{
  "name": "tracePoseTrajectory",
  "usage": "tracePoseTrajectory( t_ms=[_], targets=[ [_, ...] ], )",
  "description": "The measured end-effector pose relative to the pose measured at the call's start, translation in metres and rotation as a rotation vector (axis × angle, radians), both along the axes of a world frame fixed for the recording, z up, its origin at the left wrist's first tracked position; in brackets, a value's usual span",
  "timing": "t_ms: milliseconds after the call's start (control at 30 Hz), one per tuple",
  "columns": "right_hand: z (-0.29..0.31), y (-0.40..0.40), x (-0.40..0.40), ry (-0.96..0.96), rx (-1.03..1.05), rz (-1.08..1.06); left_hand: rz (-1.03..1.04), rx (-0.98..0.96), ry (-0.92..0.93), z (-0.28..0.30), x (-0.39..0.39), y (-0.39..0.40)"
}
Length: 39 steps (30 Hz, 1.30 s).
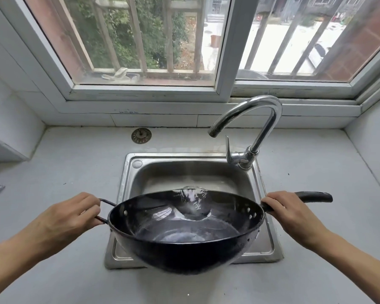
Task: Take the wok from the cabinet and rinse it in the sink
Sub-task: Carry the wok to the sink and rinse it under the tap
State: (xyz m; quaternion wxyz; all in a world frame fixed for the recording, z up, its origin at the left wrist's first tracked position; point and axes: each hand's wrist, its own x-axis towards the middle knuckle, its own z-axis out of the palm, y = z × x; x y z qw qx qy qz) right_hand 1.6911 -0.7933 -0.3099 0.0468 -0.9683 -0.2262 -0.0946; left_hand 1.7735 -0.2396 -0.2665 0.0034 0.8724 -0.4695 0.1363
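Clearly, from my head view, the wok (pixel 184 229) hangs over the sink (pixel 127 172). My left hand (pixel 75 212) clasps its wire loop handle (pixel 103 210); my right hand (pixel 287 212) grips the long handle (pixel 314 196). It looks rigid, heavy and wet-slick, so both handles seem the safest hold.

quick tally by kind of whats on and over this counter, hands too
woks: 1, held over the sink
hands: 2, left hand on the loop handle, right hand on the long handle
sinks: 1
taps: 1, no water seen running
drain strainers: 1, lying on the counter behind the sink
total: 6
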Motion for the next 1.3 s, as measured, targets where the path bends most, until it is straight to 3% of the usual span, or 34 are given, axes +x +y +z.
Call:
tracePoseTrajectory(
  t_ms=[533, 1000, 1300],
  targets=[
    [0.003, -0.002, 0.000, 0.001, 0.029, -0.014, 0.087, -0.090, 0.125, -0.006, 0.004, 0.001],
    [0.010, -0.004, 0.003, -0.025, 0.059, -0.048, 0.129, -0.116, -0.023, -0.001, 0.006, -0.011],
    [0.010, -0.007, 0.006, -0.021, 0.038, -0.022, 0.128, -0.110, 0.049, -0.003, 0.012, -0.013]
  ],
)
